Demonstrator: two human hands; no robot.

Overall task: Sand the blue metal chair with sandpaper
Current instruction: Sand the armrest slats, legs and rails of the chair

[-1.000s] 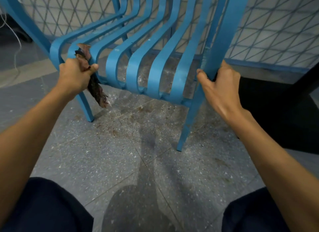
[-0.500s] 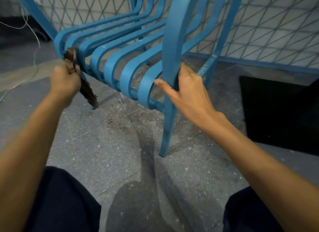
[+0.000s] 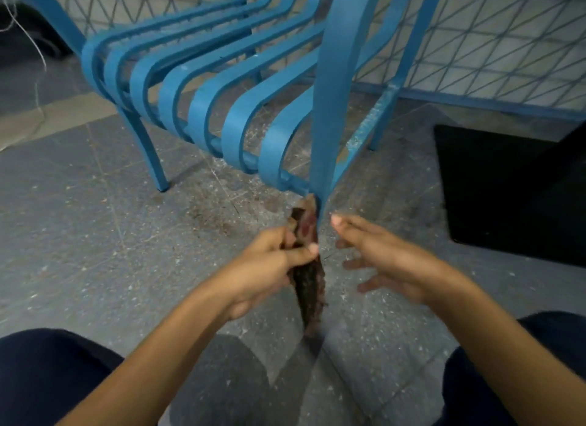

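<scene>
Fingers [image 3: 301,255] and thumb of the left hand [image 3: 266,267] pinch a worn brown sandpaper [image 3: 310,287] strip, its top end just beside the lower end of the blue chair [image 3: 228,121] front leg [image 3: 326,159], at 12 o'clock from the grip; the right hand [image 3: 393,260] hovers at the strip's 3 o'clock, fingers spread, holding nothing

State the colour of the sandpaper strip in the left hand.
Dark reddish-brown; the worn sandpaper strip shows best in the head view.

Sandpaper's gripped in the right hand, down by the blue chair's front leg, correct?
Not quite. The head view shows the left hand gripping the sandpaper; the right hand is open beside it, holding nothing. It is down by the front leg of the blue chair.
</scene>
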